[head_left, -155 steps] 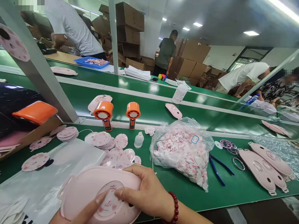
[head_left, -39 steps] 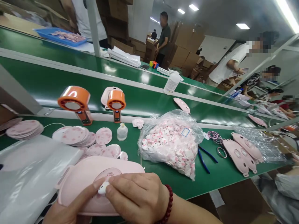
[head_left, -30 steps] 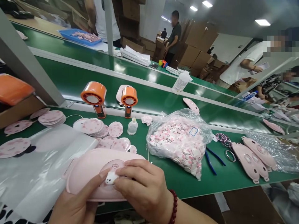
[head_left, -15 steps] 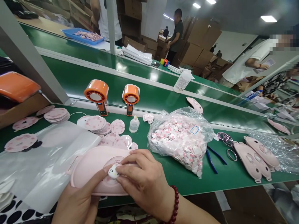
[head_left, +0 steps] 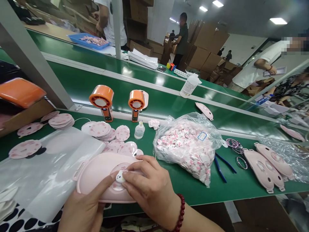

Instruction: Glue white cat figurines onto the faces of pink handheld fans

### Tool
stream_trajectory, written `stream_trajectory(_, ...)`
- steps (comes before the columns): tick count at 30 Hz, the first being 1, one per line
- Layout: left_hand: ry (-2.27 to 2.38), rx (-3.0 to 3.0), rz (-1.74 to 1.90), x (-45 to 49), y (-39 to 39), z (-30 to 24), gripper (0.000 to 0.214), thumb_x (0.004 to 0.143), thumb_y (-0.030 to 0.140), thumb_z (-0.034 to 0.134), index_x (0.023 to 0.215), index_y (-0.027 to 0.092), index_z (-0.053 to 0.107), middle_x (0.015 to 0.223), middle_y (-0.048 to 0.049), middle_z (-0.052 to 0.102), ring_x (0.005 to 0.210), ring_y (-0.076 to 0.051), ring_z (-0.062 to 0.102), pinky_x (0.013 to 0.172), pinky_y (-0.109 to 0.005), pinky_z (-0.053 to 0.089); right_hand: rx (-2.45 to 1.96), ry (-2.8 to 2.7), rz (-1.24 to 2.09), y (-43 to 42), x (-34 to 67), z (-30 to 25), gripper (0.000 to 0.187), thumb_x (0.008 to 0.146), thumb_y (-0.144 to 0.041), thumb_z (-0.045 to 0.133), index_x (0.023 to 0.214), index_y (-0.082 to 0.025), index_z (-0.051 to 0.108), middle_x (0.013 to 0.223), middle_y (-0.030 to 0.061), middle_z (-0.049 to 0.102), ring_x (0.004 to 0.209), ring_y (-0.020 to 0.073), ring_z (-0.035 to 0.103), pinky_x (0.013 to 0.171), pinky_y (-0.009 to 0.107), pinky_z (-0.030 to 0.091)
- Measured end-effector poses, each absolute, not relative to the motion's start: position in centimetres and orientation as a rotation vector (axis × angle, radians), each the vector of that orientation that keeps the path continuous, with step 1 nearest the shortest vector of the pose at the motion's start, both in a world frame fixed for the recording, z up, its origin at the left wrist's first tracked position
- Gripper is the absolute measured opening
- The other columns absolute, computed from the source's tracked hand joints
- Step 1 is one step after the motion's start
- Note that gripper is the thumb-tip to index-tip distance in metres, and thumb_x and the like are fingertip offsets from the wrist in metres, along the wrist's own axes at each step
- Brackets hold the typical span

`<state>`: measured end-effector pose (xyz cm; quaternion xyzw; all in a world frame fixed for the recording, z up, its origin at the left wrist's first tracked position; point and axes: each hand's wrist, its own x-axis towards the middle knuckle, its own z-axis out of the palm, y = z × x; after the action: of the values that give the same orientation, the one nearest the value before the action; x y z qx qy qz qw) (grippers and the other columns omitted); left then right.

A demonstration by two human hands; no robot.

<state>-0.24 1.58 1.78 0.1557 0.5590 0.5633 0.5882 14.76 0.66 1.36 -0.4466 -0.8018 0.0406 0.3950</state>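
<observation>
at lower centre, the left hand and right hand pinch a small white cat-face piece in a narrow grip — pressed against a pink oval case.

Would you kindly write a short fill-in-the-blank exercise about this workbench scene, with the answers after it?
The right hand wears a bracelet of ____ beads. A small white cat-face piece sits on the ____ oval casing. The tool with blue handles on the green belt is a pair of ____.

Answers: red; pink; pliers.
</observation>
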Motion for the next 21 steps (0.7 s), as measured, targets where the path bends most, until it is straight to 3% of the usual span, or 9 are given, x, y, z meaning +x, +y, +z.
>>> stream_trajectory(4,1.297,0.395,1.353,-0.2,1.4,1.5,0.081,0.046,0.028,0.098,0.121,0.030,0.068,0.124,-0.0035,0.071,0.120,-0.031,0.064,0.089,-0.029,0.060,-1.097,-2.095,-0.058,0.5,14.6,1.5,0.017,0.098,-0.015,0.058,0.106,-0.015,0.073,0.098,0.0059,0.075,0.094,0.0200,0.068,0.109,0.036,0.054)
stream_trajectory(8,1.328,0.385,1.354,0.0,1.0,1.6,0.071,0.046,0.032,0.098,0.111,0.030,0.071,0.124,-0.0014,0.071,0.123,-0.030,0.062,0.089,-0.025,0.059,-0.979,-2.235,-0.160,-0.3,14.5,1.1,0.030,0.099,-0.010,0.048,0.116,-0.002,0.070,0.110,0.0143,0.074,0.113,0.0276,0.065,0.109,0.039,0.055)
stream_trajectory(14,1.362,0.360,1.350,0.2,0.5,1.9,0.073,0.043,0.029,0.098,0.112,0.027,0.072,0.122,-0.0022,0.072,0.113,-0.030,0.067,0.087,-0.026,0.061,-0.852,-2.261,-0.260,-0.8,13.9,0.4,0.033,0.095,-0.009,0.045,0.111,0.003,0.072,0.114,0.0190,0.072,0.120,0.0311,0.061,0.104,0.037,0.057)
stream_trajectory(17,1.357,0.369,1.370,-0.1,0.7,1.7,0.074,0.046,0.033,0.098,0.115,0.029,0.071,0.121,-0.0018,0.072,0.111,-0.026,0.068,0.079,-0.020,0.060,-0.892,-2.226,-0.088,0.0,14.4,0.7,0.025,0.097,-0.013,0.055,0.112,-0.006,0.073,0.109,0.0137,0.073,0.113,0.0248,0.064,0.111,0.037,0.052)
stream_trajectory(21,1.312,0.413,1.324,-0.6,0.7,1.6,0.071,0.055,0.032,0.095,0.121,0.030,0.068,0.128,-0.0022,0.070,0.118,-0.029,0.065,0.089,-0.032,0.061,-1.181,-1.819,0.424,1.2,15.4,1.1,0.024,0.095,-0.033,0.068,0.117,-0.024,0.075,0.118,0.0086,0.070,0.117,0.0243,0.063,0.111,0.045,0.049)
